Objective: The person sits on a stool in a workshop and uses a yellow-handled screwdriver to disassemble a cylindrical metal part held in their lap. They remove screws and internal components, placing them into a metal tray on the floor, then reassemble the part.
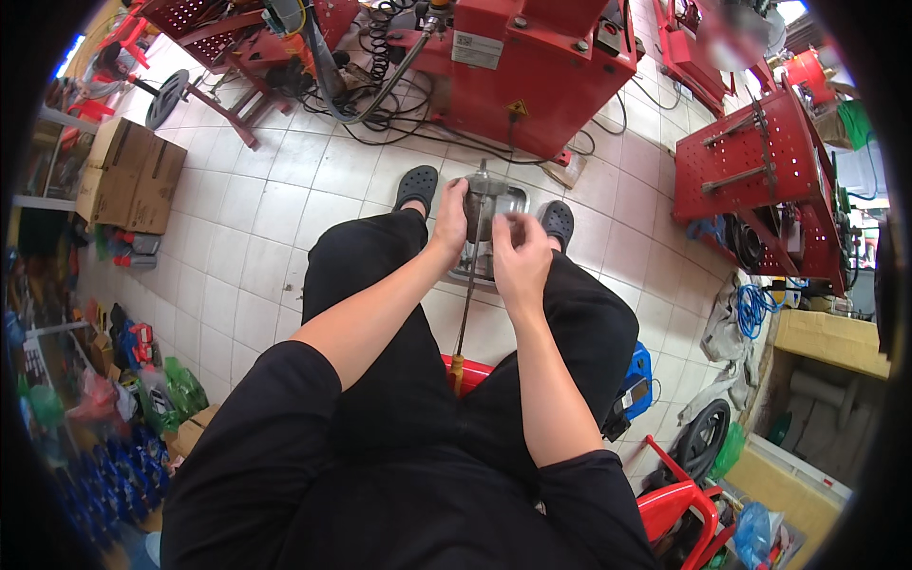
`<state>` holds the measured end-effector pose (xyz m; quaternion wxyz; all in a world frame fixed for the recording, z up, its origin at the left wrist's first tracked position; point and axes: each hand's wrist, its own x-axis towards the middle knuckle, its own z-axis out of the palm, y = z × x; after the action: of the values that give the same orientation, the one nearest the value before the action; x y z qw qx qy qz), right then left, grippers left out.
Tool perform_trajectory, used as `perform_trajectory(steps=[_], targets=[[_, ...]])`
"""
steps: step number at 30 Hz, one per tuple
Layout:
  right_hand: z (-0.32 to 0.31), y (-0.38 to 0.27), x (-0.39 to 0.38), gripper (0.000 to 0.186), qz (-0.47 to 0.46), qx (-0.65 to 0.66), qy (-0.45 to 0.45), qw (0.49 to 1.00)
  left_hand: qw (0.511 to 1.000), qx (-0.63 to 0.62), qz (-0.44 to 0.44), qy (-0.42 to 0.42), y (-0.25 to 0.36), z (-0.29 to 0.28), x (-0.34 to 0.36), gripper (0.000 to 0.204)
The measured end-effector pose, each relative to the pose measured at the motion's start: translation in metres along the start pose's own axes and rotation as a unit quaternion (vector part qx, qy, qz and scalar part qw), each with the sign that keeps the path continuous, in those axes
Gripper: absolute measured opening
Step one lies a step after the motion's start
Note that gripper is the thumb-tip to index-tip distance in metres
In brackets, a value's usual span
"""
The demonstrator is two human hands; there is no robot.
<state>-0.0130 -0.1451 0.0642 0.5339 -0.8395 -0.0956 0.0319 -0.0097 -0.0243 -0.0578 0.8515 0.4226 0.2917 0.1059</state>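
While L hand (450, 223), half-open, sits at the left side of the metal part (489, 185) over the tray (525, 199), R hand (521, 258) curls alongside, blurred, can't tell if gripping; looks heavy, stiff, prob. oily, so grab the thick body w/ both

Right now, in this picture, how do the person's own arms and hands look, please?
Plain black sleeves stop at about elbow level and leave the forearms bare. The left hand and right hand wear no gloves; no watch shows.
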Motion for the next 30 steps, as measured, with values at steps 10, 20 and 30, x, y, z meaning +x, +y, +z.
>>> perform_trajectory(steps=[10, 20, 30], targets=[[0.019, 0.000, 0.007, 0.023, -0.032, -0.146, 0.078, 0.986, 0.998, 0.039, 0.025, 0.044, 0.039, 0.048, -0.045, 0.047], [0.021, 0.002, 0.025, 0.027, 0.098, -0.066, 0.018, 0.993, 0.997, 0.033, 0.026, 0.068, 0.039, 0.045, -0.043, 0.051], [0.015, 0.001, 0.039, 0.030, 0.092, -0.121, -0.040, 0.988, 0.994, 0.056, 0.024, 0.089, 0.045, 0.045, -0.043, 0.062]])
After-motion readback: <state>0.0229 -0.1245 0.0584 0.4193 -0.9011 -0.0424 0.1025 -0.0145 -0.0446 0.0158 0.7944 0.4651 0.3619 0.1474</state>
